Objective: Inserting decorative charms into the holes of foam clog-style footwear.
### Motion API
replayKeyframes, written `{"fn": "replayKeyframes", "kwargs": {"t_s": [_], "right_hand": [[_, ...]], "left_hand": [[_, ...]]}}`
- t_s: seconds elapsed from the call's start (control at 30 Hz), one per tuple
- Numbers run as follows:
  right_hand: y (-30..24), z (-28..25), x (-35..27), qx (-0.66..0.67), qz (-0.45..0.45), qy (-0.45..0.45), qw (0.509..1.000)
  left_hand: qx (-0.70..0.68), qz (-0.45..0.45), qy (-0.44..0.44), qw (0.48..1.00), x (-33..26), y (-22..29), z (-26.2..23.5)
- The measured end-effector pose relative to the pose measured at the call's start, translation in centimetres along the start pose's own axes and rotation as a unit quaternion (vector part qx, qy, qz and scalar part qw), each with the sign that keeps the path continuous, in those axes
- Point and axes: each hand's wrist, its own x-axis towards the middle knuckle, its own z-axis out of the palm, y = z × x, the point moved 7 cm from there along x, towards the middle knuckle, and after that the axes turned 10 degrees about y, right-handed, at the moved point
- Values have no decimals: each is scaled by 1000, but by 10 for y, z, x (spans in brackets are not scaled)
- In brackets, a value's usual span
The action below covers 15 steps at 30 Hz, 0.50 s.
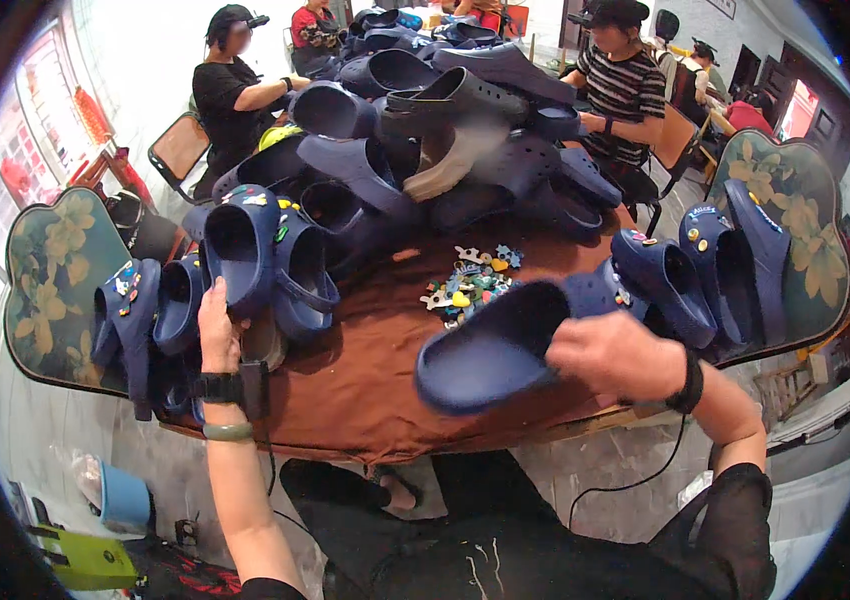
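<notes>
My left hand [219, 328] is closed on the heel end of a navy clog [241, 248] at the left of the table. Colourful charms sit on that clog's toe, and other navy clogs crowd around it. Toward the right, my right hand [617, 355], slightly blurred, grips the side of another navy clog [485, 350], tilted so its open inside shows. Just beyond this clog lies a loose heap of small charms [467, 284] in white, yellow, blue and green. My right fingertips are partly hidden.
A large pile of clogs [365, 165], mostly navy, covers the far part of the brown cloth-covered table [345, 400]. Decorated clogs [660, 285] stand at the right beside a floral chair back [815, 230]. Two people [230, 95] work across the table, with others farther back. A dark cable hangs near my legs.
</notes>
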Motion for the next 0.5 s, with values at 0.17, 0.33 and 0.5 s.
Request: {"fn": "replayKeyframes", "kwargs": {"t_s": [0.17,0.33,0.5], "right_hand": [[-67,55,19,39,-105,-69,991],[-89,91,61,60,-167,8,984],[-64,121,100,236,-168,106,951]], "left_hand": [[297,8,80,952,-60,5,4],[366,123,-369,846,-209,7,39],[319,-12,-336,886,-248,-39,-12]]}}
